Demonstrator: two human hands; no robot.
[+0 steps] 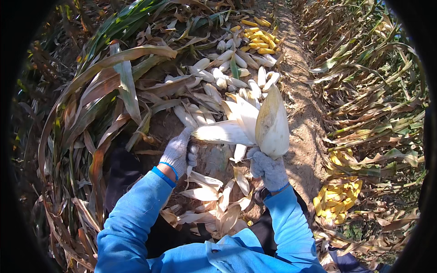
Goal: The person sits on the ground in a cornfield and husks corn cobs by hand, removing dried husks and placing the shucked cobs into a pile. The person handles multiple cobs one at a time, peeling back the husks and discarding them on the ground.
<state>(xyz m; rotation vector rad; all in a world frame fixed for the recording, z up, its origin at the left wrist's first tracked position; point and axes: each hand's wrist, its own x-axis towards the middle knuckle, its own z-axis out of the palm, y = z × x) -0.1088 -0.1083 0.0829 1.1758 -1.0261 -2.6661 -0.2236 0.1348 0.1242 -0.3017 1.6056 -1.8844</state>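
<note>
Both hands wear pale knit gloves with blue cuffs. My right hand point(268, 167) grips the base of a corn ear in its husk point(273, 126), its tip pointing up and away. From that ear several husk leaves spread to the left. My left hand point(178, 150) pinches the tip of one pale husk leaf point(223, 133) that is stretched between the hands. Whether any kernels show on this ear cannot be seen. Just beyond the hands lie many ears in pale husks point(220, 77). Below the hands, loose torn husks point(223, 211) are heaped on the soil between my legs.
A pile of bare yellow corn cobs point(261, 39) lies at the far end of the husked ears. Another yellow pile point(336, 201) is at the right. Long dry corn stalks and leaves point(112, 82) crowd the left, and more stalks point(372, 112) line the right beside bare soil point(304, 136).
</note>
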